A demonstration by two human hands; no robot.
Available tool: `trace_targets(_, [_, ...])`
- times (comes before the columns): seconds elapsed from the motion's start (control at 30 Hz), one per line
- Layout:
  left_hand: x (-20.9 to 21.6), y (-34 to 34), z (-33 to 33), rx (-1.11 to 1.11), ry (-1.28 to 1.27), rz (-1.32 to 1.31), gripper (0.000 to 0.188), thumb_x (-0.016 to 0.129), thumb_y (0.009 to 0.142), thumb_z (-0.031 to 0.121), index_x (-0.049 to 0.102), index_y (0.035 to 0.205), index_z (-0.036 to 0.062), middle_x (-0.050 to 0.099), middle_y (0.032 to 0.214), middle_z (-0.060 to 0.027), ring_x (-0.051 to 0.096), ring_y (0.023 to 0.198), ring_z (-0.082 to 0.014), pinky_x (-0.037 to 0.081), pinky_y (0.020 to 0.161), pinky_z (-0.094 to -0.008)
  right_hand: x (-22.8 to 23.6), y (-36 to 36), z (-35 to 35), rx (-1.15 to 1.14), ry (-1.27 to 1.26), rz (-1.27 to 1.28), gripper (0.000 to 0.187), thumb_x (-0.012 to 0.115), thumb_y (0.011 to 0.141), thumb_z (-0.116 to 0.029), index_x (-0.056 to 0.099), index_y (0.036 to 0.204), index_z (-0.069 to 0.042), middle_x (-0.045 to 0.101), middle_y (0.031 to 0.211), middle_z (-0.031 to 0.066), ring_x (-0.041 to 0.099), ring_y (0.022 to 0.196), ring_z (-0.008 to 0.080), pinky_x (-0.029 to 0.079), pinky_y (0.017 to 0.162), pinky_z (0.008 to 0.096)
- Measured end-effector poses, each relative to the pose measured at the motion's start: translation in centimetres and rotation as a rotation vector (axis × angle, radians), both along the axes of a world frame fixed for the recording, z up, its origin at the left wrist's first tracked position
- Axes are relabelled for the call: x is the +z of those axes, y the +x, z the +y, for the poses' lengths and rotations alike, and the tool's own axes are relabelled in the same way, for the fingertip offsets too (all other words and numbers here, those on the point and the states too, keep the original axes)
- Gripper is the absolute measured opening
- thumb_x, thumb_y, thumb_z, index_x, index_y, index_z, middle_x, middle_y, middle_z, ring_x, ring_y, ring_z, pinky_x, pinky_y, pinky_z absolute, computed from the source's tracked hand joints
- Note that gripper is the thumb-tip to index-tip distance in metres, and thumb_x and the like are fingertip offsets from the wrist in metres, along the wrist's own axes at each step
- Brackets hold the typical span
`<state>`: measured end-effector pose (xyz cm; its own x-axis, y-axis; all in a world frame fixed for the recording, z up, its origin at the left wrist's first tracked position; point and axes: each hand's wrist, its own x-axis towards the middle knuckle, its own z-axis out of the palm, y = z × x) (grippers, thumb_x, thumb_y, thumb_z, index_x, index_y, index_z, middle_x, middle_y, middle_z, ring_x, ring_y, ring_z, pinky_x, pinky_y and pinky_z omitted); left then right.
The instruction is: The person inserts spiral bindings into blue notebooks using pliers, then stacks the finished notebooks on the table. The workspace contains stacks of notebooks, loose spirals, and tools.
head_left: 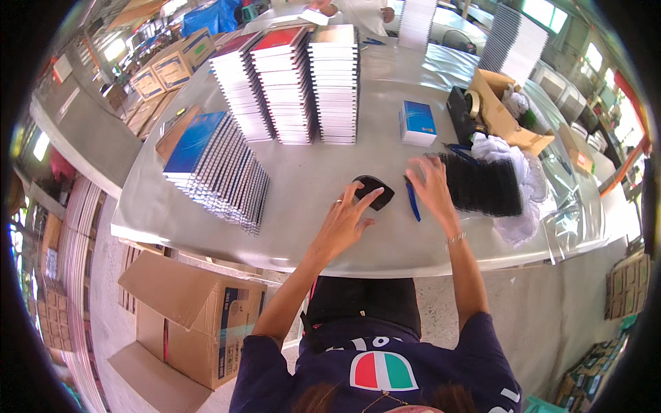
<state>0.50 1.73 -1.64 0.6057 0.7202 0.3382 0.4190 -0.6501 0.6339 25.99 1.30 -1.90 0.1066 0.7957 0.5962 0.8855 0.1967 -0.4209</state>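
Observation:
My left hand [341, 221] rests its fingertips on a small, flat, black object with rounded corners [375, 199]; its kind is not plain. The fingers are spread and the thumb stands apart from it. Over the table to the right, my right hand [432, 188] is open, its fingers stretched toward the edge of a bundle of black binding coils [490, 186]. Between the two hands lies a slim blue tool [412, 199], close to the right hand. Farther back sits a small stack of blue-covered booklets [417, 124].
A leaning stack of blue spiral-bound notebooks [220, 172] stands left, with tall notebook stacks [286, 89] behind. White plastic [527, 186] and a cardboard tray [506, 110] are at right. An open carton [189, 316] stands on the floor. Another person [361, 15] is across the table.

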Motion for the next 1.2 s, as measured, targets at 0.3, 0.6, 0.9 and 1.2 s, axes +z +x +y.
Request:
trace_targets(0.3, [-1.5, 3.2, 5.5, -0.039, 0.187, 0.031, 0.044, 0.068, 0.088, 0.009, 0.062, 0.130, 0.0178, 0.049, 0.128, -0.0130, 0.055, 0.108, -0.0380, 0.049, 0.093, -0.0485, 1.1, 7.5, 11.4, -0.354, -0.009, 0.292, 0.033, 0.069, 0.088, -0.027, 0.066, 0.109, -0.002, 0.066, 0.117, 0.0190, 0.055, 0.114, 0.0356, 0.039, 0.100, 0.0485])
trace_targets(0.6, [-7.1, 5.7, 7.9, 0.099, 0.317, -0.160, 0.072, 0.076, 0.078, 0.019, 0.047, 0.144, 0.0157, 0.047, 0.138, -0.0200, 0.047, 0.126, -0.0390, 0.041, 0.104, -0.0506, -0.4, 12.5, 12.1, -0.090, -0.275, 0.629, 0.086, 0.077, 0.077, -0.053, 0.056, 0.130, 0.011, 0.062, 0.125, 0.0213, 0.057, 0.119, 0.0298, 0.043, 0.102, 0.0400])
trace_targets(0.9, [-3.1, 6.2, 6.1, 0.204, 0.193, -0.365, 0.067, 0.071, 0.085, 0.010, 0.040, 0.145, 0.0142, 0.040, 0.139, -0.0191, 0.043, 0.129, -0.0383, 0.038, 0.108, -0.0461, -5.7, 24.2, 16.0, 0.011, -0.273, 0.880, 0.046, 0.066, 0.089, -0.005, 0.058, 0.135, -0.007, 0.061, 0.115, 0.0131, 0.058, 0.110, 0.0239, 0.048, 0.095, 0.0377])
trace_targets(1.2, [0.0, 3.5, 5.2, 0.276, 0.164, -0.618, 0.062, 0.065, 0.089, 0.008, 0.038, 0.144, 0.0119, 0.040, 0.138, -0.0201, 0.042, 0.129, -0.0401, 0.035, 0.109, -0.0484, 1.7, 11.3, 10.9, 0.257, 0.014, 0.479, 0.033, 0.066, 0.096, -0.023, 0.056, 0.116, 0.000, 0.057, 0.108, 0.0083, 0.052, 0.096, 0.0206, 0.042, 0.087, 0.0355])
